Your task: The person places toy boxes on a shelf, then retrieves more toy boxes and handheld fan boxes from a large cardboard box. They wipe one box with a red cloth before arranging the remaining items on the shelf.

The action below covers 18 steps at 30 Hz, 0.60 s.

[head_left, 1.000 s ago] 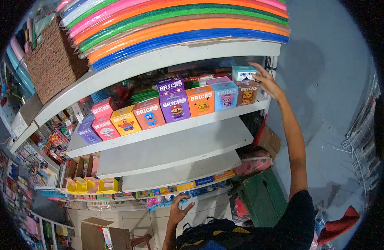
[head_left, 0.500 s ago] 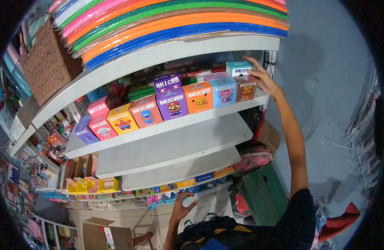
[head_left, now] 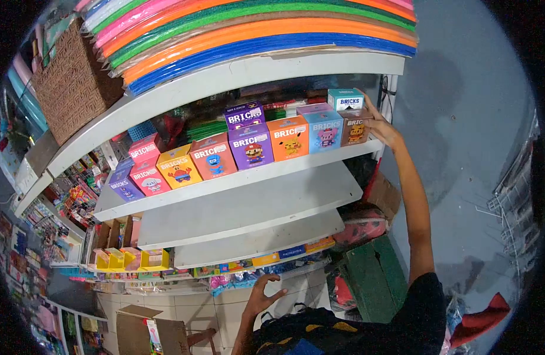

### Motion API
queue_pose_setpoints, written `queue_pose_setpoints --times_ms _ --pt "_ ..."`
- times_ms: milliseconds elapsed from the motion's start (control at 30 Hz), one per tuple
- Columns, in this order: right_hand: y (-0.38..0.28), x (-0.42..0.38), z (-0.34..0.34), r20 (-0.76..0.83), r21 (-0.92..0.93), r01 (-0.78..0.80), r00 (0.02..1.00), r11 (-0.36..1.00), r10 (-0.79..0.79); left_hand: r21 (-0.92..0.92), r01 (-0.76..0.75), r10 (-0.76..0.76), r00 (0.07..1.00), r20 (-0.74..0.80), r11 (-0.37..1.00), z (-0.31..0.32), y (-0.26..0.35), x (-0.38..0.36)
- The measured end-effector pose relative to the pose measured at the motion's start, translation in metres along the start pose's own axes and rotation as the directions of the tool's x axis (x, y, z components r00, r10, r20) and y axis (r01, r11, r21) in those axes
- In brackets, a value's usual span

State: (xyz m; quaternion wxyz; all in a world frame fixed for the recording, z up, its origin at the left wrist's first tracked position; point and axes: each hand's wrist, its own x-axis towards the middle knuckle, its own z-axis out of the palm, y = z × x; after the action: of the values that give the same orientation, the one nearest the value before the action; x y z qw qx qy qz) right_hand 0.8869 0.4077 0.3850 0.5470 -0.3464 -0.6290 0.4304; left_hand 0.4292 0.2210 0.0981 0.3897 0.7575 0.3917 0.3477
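Observation:
At the right end of the shelf, my right hand [head_left: 383, 129] is around the side of a brown BRICKS toy box [head_left: 354, 130]. Its thumb lies by the front of that box and its fingers reach back beside a teal BRICKS box [head_left: 346, 99], their tips partly hidden. To the left in the same row stand a light blue box [head_left: 325, 131], an orange box [head_left: 289, 139] and a purple box [head_left: 250, 147]. Low in the head view, my left hand [head_left: 263, 296] hangs open and holds nothing, thumb and fingers apart.
Coloured sheets in plastic [head_left: 266, 35] are stacked on the top shelf [head_left: 254, 70], beside a woven brown basket [head_left: 74, 86]. Lower grey shelves [head_left: 248, 207] sit below the boxes. A green box [head_left: 376, 278] and a cardboard carton [head_left: 151, 331] stand on the floor.
My right hand has lowered slightly, and its fingers, raised above the boxes before, have come down beside the teal and brown boxes. My left hand stays nearly where it was. The view has shifted a little.

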Motion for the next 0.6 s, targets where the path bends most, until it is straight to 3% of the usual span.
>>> queue_pose_setpoints --times_ms 133,233,333,433,533,600 --pt "0.023 0.009 -0.024 -0.073 -0.119 -0.156 0.986 0.981 0.148 0.025 -0.007 0.007 1.0 0.007 1.0 0.002 -0.002 -0.001" --pt "0.003 0.005 -0.007 -0.053 -0.183 -0.236 0.972 0.954 0.23 0.0 0.018 -0.018 1.0 0.016 1.0 0.002 -0.003 -0.004" --pt "0.023 0.01 -0.025 -0.072 -0.196 -0.191 0.981 0.962 0.18 -0.018 0.025 -0.025 1.0 0.008 1.0 0.003 -0.005 -0.005" --pt "0.03 0.008 -0.03 -0.052 -0.102 -0.125 0.991 0.987 0.12 0.008 -0.003 0.003 1.0 -0.006 1.0 0.004 -0.006 -0.009" --pt "0.006 0.0 0.001 0.045 0.011 0.159 0.986 0.987 -0.159 0.0 0.022 -0.022 1.0 0.005 1.0 0.006 -0.013 -0.013" --pt "0.016 -0.001 -0.011 -0.085 0.032 0.284 0.956 0.958 -0.281 0.05 0.025 -0.025 1.0 0.002 0.998 0.006 -0.019 -0.017"
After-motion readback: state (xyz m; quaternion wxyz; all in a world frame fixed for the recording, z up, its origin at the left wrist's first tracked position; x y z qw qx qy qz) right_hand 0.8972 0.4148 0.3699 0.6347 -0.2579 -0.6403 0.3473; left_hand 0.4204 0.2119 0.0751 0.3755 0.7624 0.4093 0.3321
